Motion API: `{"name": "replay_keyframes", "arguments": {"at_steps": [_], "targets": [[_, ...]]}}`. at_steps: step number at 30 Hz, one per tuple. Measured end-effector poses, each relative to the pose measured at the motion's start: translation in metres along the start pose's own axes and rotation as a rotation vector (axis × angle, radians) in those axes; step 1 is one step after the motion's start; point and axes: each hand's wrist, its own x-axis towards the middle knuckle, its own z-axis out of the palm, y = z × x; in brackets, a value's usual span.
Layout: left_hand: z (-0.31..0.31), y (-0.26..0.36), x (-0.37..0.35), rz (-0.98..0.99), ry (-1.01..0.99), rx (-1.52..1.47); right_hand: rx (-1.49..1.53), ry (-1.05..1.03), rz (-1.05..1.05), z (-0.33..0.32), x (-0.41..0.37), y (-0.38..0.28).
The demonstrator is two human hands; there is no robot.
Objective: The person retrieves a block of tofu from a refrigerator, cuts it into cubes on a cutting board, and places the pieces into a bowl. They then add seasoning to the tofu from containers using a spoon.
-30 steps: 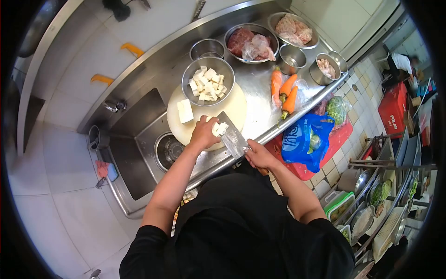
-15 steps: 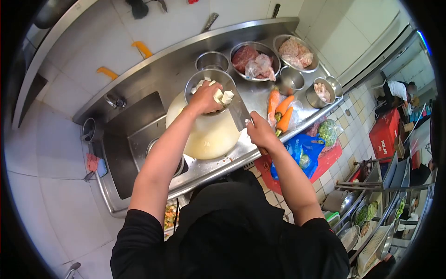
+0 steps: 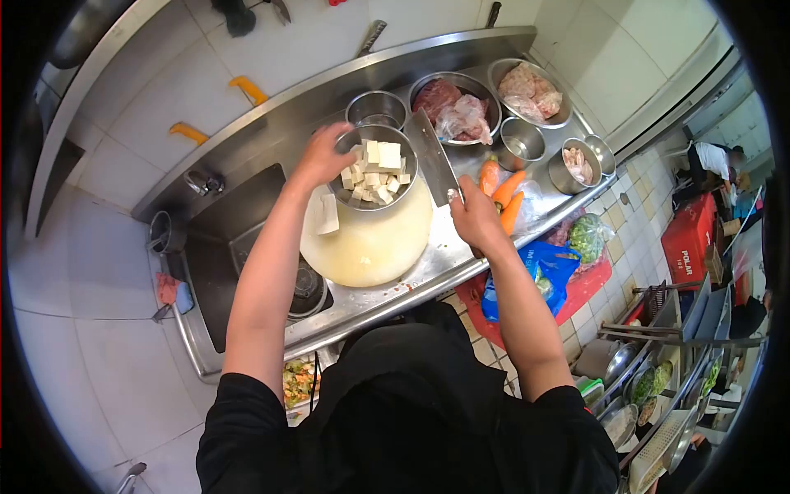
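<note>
While my left grip hangs spread and empty at the steel bowl's ten o'clock, my right grip clasps the cleaver toward three. Depositing tofu cubes inside seems in hand; the tofu slab at seven calls for steadying before any cut.

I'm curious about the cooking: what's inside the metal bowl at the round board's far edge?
White cut blocks are heaped in the metal bowl, with some inner wall showing around them. The heap hides the bottom beneath it, so what lies there can't be seen.
</note>
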Motion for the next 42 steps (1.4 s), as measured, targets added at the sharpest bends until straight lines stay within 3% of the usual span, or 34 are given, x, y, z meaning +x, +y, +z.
{"name": "replay_keyframes", "arguments": {"at_steps": [10, 15, 18, 19, 21, 23, 25, 29, 32, 35, 40, 42], "targets": [[0.042, -0.023, -0.108, -0.377, -0.139, 0.268, -0.157, 0.062, -0.083, 0.021, -0.008, -0.002], [0.051, -0.031, -0.13, -0.432, -0.06, 0.169, -0.078, 0.037, -0.082, 0.017, -0.026, -0.005], [0.063, -0.083, -0.14, -0.336, 0.192, 0.014, -0.006, 0.03, -0.103, 0.014, -0.049, 0.011], [0.064, -0.096, -0.145, -0.342, 0.193, 0.012, 0.04, 0.006, -0.095, 0.012, -0.06, 0.014], [0.055, -0.097, -0.151, -0.501, 0.264, -0.515, 0.086, -0.021, -0.086, 0.009, -0.08, 0.018], [0.058, -0.087, -0.16, -0.567, 0.238, -0.62, 0.058, -0.114, -0.047, 0.006, -0.1, 0.019], [0.073, -0.071, -0.17, -0.463, 0.13, -0.593, 0.03, -0.186, -0.007, 0.008, -0.115, 0.013], [0.089, 0.012, -0.169, -0.457, -0.068, -0.281, -0.2, -0.251, -0.061, 0.04, -0.125, 0.018], [0.113, 0.041, -0.169, -0.446, -0.075, -0.172, -0.227, -0.251, -0.053, 0.057, -0.126, 0.015], [0.135, 0.046, -0.18, -0.325, 0.007, -0.129, -0.236, -0.256, -0.086, 0.067, -0.125, 0.014], [0.116, 0.041, -0.196, -0.274, -0.128, -0.321, -0.257, -0.29, -0.114, 0.063, -0.116, 0.009], [0.119, 0.032, -0.199, -0.133, -0.03, -0.109, -0.302, -0.292, -0.13, 0.06, -0.116, 0.003]]}}
